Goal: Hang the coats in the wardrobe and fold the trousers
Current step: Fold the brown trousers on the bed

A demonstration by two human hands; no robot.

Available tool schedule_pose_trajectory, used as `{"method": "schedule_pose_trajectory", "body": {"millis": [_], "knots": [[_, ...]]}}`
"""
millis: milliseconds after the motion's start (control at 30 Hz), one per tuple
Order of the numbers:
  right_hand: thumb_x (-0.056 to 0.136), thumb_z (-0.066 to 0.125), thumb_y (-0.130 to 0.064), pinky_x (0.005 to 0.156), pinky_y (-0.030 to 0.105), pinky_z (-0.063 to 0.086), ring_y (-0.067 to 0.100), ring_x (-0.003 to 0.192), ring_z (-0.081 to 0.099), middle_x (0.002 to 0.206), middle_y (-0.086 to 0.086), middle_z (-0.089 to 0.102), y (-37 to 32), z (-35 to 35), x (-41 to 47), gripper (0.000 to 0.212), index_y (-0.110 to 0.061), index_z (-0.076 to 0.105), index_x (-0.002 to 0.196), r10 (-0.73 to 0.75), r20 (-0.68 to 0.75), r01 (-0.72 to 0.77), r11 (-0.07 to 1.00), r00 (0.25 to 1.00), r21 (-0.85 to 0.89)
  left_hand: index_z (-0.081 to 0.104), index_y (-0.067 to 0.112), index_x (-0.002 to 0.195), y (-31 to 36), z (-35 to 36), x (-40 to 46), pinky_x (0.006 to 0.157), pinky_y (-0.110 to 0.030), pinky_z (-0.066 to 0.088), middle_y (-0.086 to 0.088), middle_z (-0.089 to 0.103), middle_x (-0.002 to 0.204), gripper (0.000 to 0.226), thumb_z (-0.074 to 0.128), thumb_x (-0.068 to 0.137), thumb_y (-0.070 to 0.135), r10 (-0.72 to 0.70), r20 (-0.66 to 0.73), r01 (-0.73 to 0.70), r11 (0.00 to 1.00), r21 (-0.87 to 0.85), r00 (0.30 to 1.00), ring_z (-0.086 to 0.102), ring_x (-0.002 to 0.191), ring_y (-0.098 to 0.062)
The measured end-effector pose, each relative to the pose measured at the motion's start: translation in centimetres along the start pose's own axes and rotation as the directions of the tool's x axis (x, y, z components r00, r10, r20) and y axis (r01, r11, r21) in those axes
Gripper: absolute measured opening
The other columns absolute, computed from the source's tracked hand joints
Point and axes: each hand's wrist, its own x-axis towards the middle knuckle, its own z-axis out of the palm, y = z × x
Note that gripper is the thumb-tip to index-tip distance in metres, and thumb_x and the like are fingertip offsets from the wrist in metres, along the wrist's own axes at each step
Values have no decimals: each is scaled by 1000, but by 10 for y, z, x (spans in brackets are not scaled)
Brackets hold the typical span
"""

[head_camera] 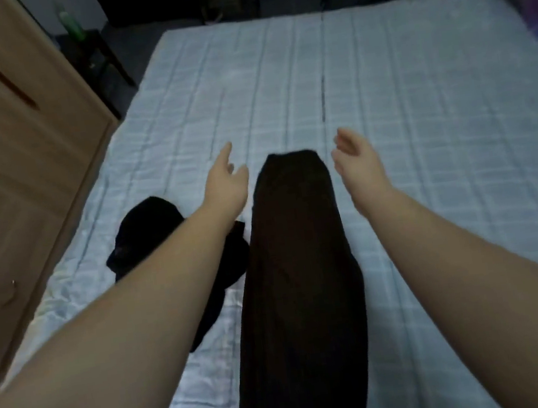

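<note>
**Both hands free above the trousers on the bed**

The trousers [300, 268] lie flat on the bed [420, 115] as 1 long, dark brown strip, running from the near edge of the view away toward the middle of the mattress. Their far end stops between the 2 hands.

The left hand [227, 182] reaches forward just left of that far end, fingers straight and spread a little, holding nothing. Whether it touches the cloth or the sheet cannot be told. The right hand [355, 158] is just right of the same end, palm turned inward toward the trousers, fingers loosely bent and relaxed, also holding nothing. A strip of sheet shows between it and the edge of the trousers. Both forearms are bare and stretch out from the bottom corners of the view, 1 on each side of the trousers.

Under and behind the left forearm lies a black garment [148, 233] in a crumpled heap, partly hidden by the arm; its near side touches or lies just beside the left edge of the trousers. What kind of garment it is cannot be told.

Left of the left hand, beside the bed, stands the wardrobe [15, 162], its pale wooden doors shut. The bed is covered by a light blue checked sheet.
</note>
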Motion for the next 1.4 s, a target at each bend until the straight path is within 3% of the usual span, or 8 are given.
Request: {"method": "schedule_pose_trajectory", "body": {"millis": [133,333,467,600,733,967,1133,1400], "knots": [[102,51,-8,114,40,41,12,122,56,137,4,59,100,10,-42,42,-17,50,143,209,38,-210,978,977,17,31,18,152,-96,16,-33,82,-3,45,10,46,136,54,47,101,6,-117,120,119,993,-12,986,55,101,9],[103,48,-15,116,36,36,11,131,49,145,-6,53,195,5,-129,47,-30,46,147,334,-6,-329,926,943,-186,44,25,147,-205,20,-97,103,-29,49,12,60,134,50,49,101,7,-255,245,268,963,-18,935,60,116,0],[101,49,-9,117,38,35,15,135,46,149,-3,47,231,1,-181,50,-28,48,146,241,-76,-252,911,968,-327,45,27,143,-245,18,-135,93,-13,45,14,59,129,48,48,99,9,-318,197,301,947,113,927,59,111,1],[94,59,-9,117,44,35,20,138,42,150,1,46,258,-4,-213,54,-22,48,145,76,-269,-202,854,960,-479,53,21,135,-273,25,-161,91,-24,48,3,61,128,39,58,97,20,-319,96,298,936,184,943,61,104,-9],[98,59,-23,112,47,42,26,134,48,152,5,43,272,-16,-244,59,-21,34,151,394,-396,-482,863,829,-150,46,17,137,-296,33,-186,86,-29,47,1,57,122,57,67,90,41,-368,52,327,875,356,928,60,107,-19],[98,60,-21,89,46,58,23,96,70,107,5,72,281,-45,-285,13,-19,65,110,528,-198,-545,837,826,-40,64,11,109,-298,11,-208,74,-32,50,-7,67,97,25,54,99,31,-362,67,351,927,135,930,65,90,-25],[101,56,-29,87,37,56,17,99,67,109,-1,69,280,-31,-307,12,-24,62,111,438,-139,-452,886,888,-98,58,11,99,-306,-8,-218,69,-38,51,-6,63,86,21,49,101,30,-294,-30,294,933,206,955,63,80,-25],[99,57,-34,93,45,55,23,98,67,109,7,69,295,-36,-353,23,-17,62,114,616,-61,-617,770,785,-165,50,10,117,-314,-21,-262,74,-42,61,-3,58,96,40,68,91,35,-486,238,441,870,222,841,63,89,-20]]}}
